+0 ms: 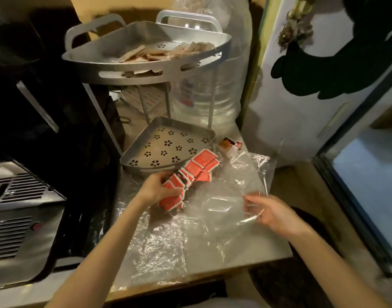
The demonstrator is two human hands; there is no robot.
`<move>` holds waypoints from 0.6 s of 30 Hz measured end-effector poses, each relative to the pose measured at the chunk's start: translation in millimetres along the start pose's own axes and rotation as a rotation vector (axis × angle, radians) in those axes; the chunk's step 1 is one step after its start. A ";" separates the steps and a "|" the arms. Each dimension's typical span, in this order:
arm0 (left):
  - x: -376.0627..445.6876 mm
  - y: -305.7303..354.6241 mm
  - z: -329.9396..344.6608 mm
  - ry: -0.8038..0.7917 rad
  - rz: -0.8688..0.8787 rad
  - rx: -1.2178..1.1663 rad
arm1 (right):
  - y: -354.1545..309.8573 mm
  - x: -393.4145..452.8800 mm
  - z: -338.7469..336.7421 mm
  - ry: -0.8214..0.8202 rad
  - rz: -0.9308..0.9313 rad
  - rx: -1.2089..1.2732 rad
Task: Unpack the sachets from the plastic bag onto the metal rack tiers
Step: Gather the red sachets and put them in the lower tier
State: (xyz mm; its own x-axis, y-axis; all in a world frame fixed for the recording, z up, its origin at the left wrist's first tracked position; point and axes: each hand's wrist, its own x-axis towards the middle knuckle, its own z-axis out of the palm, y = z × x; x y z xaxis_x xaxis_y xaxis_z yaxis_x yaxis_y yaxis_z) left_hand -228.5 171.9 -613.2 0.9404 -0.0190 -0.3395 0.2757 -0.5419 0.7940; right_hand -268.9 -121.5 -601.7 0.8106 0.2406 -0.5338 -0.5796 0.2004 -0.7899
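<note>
My left hand [156, 188] grips a bunch of red sachets with white edges [190, 174], just in front of the lower tier [166, 147] of the metal rack; that perforated tier holds nothing. My right hand [268, 211] pinches the clear plastic bag [230, 192], which lies crumpled on the counter. A few more sachets [231, 145] lie inside the bag near its far end. The upper tier [146, 63] holds a pile of pale sachets [159, 53].
A large clear water bottle [212, 85] stands behind the rack. A grey appliance with vents [19, 210] sits at the left, dark objects behind it. A white fridge door [301, 107] and a glass door [368, 185] are at the right. The counter edge [190, 278] runs close to me.
</note>
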 end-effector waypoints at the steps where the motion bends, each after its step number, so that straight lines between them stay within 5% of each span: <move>1: 1.3 1.2 1.8 -0.020 0.005 0.067 | 10.7 -2.3 -3.0 0.036 0.029 0.010; 7: 4.1 7.1 19.8 -0.045 0.064 0.346 | 52.7 -7.2 -14.6 0.213 0.139 0.067; 13: 3.3 5.5 27.2 0.126 0.152 0.595 | 51.7 -9.7 -22.0 0.278 0.104 0.046; 18: -10.0 7.9 32.4 0.255 0.260 0.542 | 32.2 -7.8 -39.6 0.375 -0.004 0.094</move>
State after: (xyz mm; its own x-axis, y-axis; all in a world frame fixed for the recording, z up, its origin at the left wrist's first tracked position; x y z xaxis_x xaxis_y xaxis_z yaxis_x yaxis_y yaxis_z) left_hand -242.2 140.6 -619.8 0.9990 -0.0430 0.0129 -0.0443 -0.8945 0.4449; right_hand -290.6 -154.6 -634.9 0.7772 -0.1207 -0.6176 -0.5671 0.2910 -0.7705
